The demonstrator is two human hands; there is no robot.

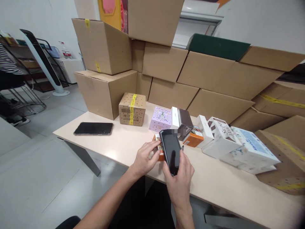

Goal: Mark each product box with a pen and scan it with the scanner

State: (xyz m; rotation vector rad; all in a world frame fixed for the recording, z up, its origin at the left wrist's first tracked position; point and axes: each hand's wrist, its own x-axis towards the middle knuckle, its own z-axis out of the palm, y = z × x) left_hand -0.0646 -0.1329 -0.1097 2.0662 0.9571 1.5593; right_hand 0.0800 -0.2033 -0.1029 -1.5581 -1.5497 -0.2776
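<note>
Near the table's front edge, my right hand (180,178) grips a black handheld device that looks like a smartphone (170,149), its dark screen tilted toward me. Partly behind the device is a small orange box (161,155) with a printed face. My left hand (145,158) has its thumb and fingers closed on the left side of this box. Whether the box rests on the table or is slightly lifted, I cannot tell. Just beyond them stand a lilac patterned box (161,119) and another orange box (194,138).
A second phone (93,128) lies on the table (124,144) at left. A taped brown carton (132,109) stands behind it. White boxes (220,140) line the right side. Large stacked cardboard boxes (164,62) wall off the back. A person (10,66) sits far left.
</note>
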